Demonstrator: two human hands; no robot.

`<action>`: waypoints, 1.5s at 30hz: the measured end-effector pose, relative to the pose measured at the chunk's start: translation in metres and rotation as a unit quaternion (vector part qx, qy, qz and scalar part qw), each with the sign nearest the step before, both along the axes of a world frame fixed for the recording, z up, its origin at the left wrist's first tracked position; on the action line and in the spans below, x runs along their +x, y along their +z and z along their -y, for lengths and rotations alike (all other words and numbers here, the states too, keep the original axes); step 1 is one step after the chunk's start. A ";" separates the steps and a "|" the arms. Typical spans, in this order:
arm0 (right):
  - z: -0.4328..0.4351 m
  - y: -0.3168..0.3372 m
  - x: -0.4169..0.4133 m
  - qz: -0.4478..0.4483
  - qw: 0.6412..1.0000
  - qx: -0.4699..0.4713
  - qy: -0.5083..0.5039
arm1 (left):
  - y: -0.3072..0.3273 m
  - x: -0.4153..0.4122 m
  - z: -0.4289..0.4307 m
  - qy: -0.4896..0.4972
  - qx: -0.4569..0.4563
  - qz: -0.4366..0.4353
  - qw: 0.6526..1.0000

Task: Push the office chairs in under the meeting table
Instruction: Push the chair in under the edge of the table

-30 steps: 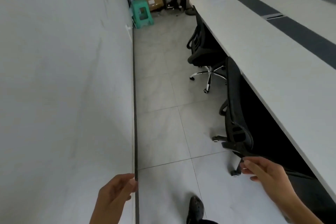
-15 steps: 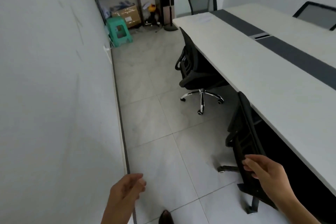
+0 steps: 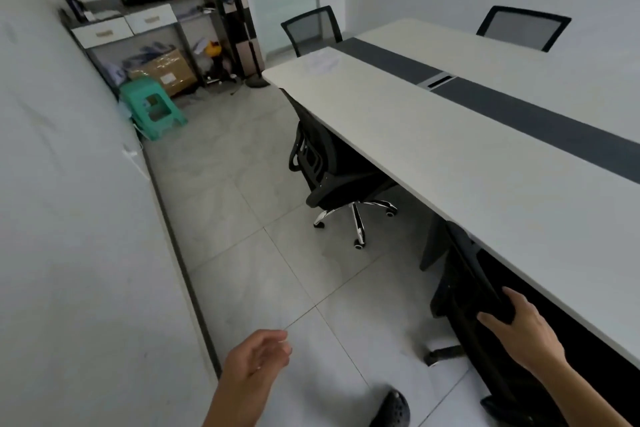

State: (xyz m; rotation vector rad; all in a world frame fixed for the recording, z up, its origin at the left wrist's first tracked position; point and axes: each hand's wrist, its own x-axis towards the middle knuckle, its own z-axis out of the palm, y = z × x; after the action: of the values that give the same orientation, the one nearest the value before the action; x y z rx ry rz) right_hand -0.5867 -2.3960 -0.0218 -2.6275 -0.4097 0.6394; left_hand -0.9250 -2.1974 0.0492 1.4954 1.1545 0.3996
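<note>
The right hand, at 4 o'clock, grasps the back of the near chair at its top edge. That chair stands against the table edge. The left hand, at 6 o'clock, is loosely curled and holds nothing. The far chair, towards 12 o'clock, has its seat partly under the table.
</note>
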 end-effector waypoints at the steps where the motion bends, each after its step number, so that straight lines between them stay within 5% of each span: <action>1: -0.011 -0.010 0.005 -0.013 1.000 -0.022 0.003 | 0.000 0.006 -0.011 -0.006 0.001 0.002 1.000; 13: -0.005 -0.045 -0.047 0.120 0.989 -0.064 -0.055 | -0.031 0.078 -0.104 -0.240 -0.003 -0.035 0.970; 17: 0.008 -0.043 -0.079 0.108 0.990 -0.067 -0.058 | -0.045 0.118 -0.105 -0.368 0.039 -0.071 0.927; 23: 0.031 -0.037 -0.102 0.076 0.991 -0.038 -0.103 | -0.075 0.189 -0.063 -0.559 0.169 -0.071 0.809; 30: 0.126 -0.041 -0.110 0.090 0.954 -0.072 -0.276 | -0.108 0.272 -0.008 -0.578 0.412 -0.031 0.704; 34: 0.157 -0.058 -0.090 0.101 0.940 -0.097 -0.312 | -0.132 0.307 0.005 -0.575 0.460 -0.106 0.668; 45: 0.222 -0.064 0.002 0.129 0.935 -0.089 -0.318 | -0.140 0.356 0.070 -0.545 0.467 -0.105 0.688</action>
State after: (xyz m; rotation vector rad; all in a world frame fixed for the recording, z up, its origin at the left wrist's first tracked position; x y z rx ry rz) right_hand -0.5843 -2.6179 -0.0860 -2.7853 0.4458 0.1180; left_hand -0.5686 -2.2676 -0.0911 2.8680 -0.0845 -0.0872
